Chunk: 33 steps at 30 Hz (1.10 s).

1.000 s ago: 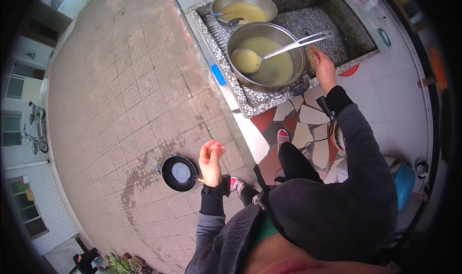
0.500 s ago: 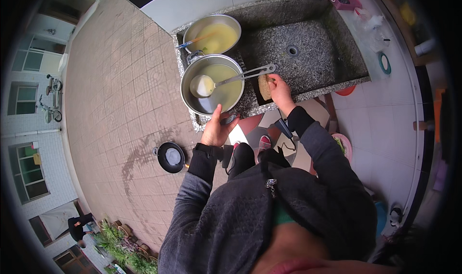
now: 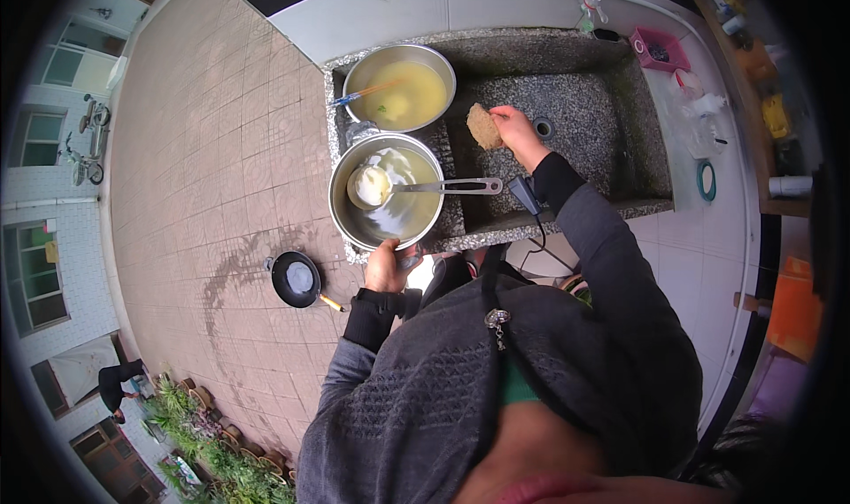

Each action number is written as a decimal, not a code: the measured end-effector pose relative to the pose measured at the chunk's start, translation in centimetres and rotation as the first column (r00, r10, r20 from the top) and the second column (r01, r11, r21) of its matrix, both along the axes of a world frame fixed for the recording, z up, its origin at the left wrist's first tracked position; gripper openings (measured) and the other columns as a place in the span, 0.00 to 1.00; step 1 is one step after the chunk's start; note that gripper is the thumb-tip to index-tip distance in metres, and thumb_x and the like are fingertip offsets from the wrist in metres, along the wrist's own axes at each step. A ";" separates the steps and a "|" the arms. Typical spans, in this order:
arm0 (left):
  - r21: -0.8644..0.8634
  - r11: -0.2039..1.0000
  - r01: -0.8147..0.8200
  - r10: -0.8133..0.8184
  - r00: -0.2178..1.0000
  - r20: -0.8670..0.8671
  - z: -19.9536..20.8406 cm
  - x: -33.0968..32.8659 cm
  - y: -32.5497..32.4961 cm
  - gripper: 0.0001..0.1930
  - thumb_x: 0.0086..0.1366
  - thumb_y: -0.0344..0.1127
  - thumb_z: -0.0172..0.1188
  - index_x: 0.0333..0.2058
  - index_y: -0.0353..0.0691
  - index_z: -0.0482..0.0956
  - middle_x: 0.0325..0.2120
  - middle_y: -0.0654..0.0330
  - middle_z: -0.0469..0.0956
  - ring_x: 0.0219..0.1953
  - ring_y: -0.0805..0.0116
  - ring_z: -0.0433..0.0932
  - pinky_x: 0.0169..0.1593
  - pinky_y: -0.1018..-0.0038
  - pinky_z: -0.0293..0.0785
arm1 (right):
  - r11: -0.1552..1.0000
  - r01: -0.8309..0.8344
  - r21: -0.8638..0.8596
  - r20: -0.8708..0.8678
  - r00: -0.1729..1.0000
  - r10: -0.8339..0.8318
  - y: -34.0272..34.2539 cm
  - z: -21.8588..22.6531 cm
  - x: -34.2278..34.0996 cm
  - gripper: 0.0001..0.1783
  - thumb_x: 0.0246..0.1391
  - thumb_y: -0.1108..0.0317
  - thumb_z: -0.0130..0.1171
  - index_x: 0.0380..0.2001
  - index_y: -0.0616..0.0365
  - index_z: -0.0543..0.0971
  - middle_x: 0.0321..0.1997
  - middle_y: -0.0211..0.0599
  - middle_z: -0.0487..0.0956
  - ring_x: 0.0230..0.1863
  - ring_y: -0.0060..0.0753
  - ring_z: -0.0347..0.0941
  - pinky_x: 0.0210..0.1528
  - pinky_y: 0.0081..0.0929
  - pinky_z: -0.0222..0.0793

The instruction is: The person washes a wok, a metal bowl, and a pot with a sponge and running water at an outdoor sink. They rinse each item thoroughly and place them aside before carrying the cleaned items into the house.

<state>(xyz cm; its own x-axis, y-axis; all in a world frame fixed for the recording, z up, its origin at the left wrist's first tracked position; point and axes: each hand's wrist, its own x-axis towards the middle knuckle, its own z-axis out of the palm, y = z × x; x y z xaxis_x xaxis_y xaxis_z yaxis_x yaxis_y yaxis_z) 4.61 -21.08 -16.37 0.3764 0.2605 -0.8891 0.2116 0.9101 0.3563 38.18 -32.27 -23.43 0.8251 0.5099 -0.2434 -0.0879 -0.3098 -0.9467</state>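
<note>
I see the right hand (image 3: 521,135), pinching a tan scrubbing pad (image 3: 483,127), has moved inward, bringing it over the stone sink (image 3: 598,105); the left hand (image 3: 387,267) touches the steel pot (image 3: 340,206), grip unclear.

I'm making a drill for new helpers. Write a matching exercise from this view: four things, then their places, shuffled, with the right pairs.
1. Scrubber
2. Ladle
3. Frying pan
4. Left hand

A. On the paving
B. At the nearer pot's edge
C. Held in the right hand
D. Its bowl inside the nearer pot

Pairs: 1-C, 2-D, 3-A, 4-B
</note>
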 end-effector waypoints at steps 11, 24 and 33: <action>0.162 0.986 -0.047 0.052 0.998 -0.029 -1.4 -1.1 -1.5 0.16 0.66 0.43 0.50 0.42 0.35 0.71 0.26 0.57 0.76 0.31 0.61 0.76 0.41 0.63 0.74 | 0.963 -0.259 0.071 -0.460 0.848 0.262 10.6 -0.3 3.4 0.18 0.54 0.59 0.57 0.25 0.67 0.78 0.23 0.38 0.77 0.21 0.30 0.73 0.22 0.31 0.67; 0.487 0.675 -0.554 0.652 0.757 -0.043 1.0 1.8 -12.2 0.30 0.66 0.61 0.44 0.47 0.37 0.65 0.39 0.55 0.78 0.36 0.66 0.78 0.38 0.74 0.72 | 0.967 -0.239 0.088 -0.378 0.890 0.254 -0.1 -0.8 9.7 0.13 0.52 0.69 0.55 0.36 0.71 0.78 0.32 0.42 0.79 0.31 0.30 0.76 0.29 0.32 0.70; 0.623 0.738 0.261 -0.344 0.939 0.013 1.5 17.6 -23.1 0.07 0.67 0.32 0.52 0.39 0.35 0.73 0.25 0.59 0.79 0.24 0.76 0.75 0.27 0.80 0.69 | 0.947 -0.289 -0.139 -0.384 0.897 0.217 -15.9 -3.7 18.3 0.13 0.52 0.72 0.54 0.38 0.73 0.76 0.30 0.41 0.79 0.28 0.31 0.76 0.24 0.31 0.68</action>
